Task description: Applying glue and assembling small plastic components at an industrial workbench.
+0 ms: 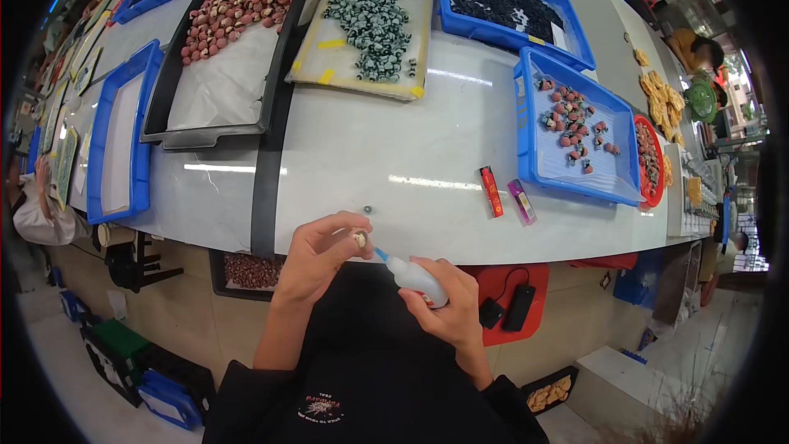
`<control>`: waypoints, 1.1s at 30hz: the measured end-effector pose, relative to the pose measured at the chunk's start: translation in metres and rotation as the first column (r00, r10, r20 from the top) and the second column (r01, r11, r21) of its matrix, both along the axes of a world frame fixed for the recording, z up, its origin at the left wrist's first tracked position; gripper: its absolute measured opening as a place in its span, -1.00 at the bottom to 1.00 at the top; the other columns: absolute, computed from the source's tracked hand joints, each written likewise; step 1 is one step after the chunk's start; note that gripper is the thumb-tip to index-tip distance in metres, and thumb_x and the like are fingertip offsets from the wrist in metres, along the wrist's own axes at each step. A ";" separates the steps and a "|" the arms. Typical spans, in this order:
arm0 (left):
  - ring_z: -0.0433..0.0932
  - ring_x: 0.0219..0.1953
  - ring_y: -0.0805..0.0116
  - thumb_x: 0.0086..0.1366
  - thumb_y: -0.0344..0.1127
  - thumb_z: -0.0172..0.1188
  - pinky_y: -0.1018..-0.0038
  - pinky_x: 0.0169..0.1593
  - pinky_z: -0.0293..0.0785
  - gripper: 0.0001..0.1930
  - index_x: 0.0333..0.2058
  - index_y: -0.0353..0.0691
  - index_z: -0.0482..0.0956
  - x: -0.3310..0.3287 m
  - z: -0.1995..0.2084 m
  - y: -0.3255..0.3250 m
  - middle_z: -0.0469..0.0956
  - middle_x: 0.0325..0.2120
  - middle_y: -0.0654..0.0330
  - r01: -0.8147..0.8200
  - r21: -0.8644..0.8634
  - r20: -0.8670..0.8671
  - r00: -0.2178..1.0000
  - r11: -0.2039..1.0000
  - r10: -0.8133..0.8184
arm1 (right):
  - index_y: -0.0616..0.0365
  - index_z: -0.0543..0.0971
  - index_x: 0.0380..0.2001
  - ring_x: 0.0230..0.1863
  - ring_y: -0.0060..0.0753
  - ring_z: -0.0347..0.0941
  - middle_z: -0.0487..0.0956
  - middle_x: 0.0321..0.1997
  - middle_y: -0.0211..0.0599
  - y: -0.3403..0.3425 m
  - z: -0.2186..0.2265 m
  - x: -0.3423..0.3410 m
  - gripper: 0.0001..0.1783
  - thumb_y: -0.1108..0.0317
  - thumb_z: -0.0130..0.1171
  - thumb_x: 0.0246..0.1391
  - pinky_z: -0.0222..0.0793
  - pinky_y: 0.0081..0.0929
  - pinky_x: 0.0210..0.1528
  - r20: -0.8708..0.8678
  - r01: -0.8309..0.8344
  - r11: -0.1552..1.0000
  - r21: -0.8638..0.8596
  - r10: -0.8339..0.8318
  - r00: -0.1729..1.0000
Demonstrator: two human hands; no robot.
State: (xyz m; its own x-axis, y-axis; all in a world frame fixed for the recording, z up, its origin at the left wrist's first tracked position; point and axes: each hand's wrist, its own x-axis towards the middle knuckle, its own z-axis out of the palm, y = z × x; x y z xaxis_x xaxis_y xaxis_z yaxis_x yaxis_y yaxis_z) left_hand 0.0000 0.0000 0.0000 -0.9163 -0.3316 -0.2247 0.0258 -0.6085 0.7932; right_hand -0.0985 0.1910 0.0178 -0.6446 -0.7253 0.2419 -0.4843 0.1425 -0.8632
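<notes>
My left hand (308,259) pinches a small cream-coloured, rounded piece (360,238) between thumb and fingers above the table's near edge. My right hand (450,300) is wrapped round a white squeeze bottle (408,273), tilted so that its thin blue nozzle points up and left. The nozzle's tip is right by the pinched piece; whether they touch I cannot tell. Just beyond my left fingers, a small dark round bead (367,209) lies on the white table (353,164).
A black tray (218,138) of pink pieces, a yellow-edged board (308,74) of green-and-white pieces and a blue tray (575,183) of small pink-and-dark figures stand across the table. Nearer lie a red lighter (491,191) and a purple lighter (522,201). A red stool (536,284) is below the edge.
</notes>
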 end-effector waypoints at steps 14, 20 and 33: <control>0.56 -0.30 0.41 0.21 -0.52 0.16 0.51 -0.14 0.52 -0.79 -0.16 -0.46 0.55 -0.003 0.005 0.004 0.52 -0.26 0.10 0.070 -0.209 0.081 0.995 0.975 -0.054 | 0.28 0.36 -0.02 -0.56 -0.53 0.48 0.54 -0.54 -0.29 0.005 0.015 -0.006 -0.44 0.49 0.31 -0.14 0.36 -0.65 -0.49 -0.076 0.174 0.975 -0.137 -0.186 0.980; 0.58 -0.28 0.38 0.21 -0.54 0.17 0.51 -0.11 0.53 -0.72 -0.09 -0.46 0.53 -0.003 0.006 0.003 0.55 -0.20 0.03 0.132 -0.142 0.087 0.989 0.981 -0.120 | 0.26 0.37 -0.09 -0.60 -0.57 0.46 0.52 -0.57 -0.32 -0.004 0.034 -0.004 -0.55 0.53 0.24 -0.10 0.33 -0.66 -0.54 0.073 0.208 0.971 -0.113 -0.201 0.977; 0.53 -0.35 0.44 0.23 -0.48 0.15 0.52 -0.17 0.49 -0.68 -0.04 -0.45 0.50 0.002 0.005 0.004 0.57 -0.22 0.02 0.154 -0.155 0.101 0.985 0.976 -0.139 | 0.27 0.39 -0.15 -0.57 -0.52 0.48 0.52 -0.49 -0.26 -0.010 0.040 0.007 -0.60 0.54 0.24 -0.11 0.36 -0.62 -0.53 -0.071 0.169 0.972 -0.165 -0.183 0.981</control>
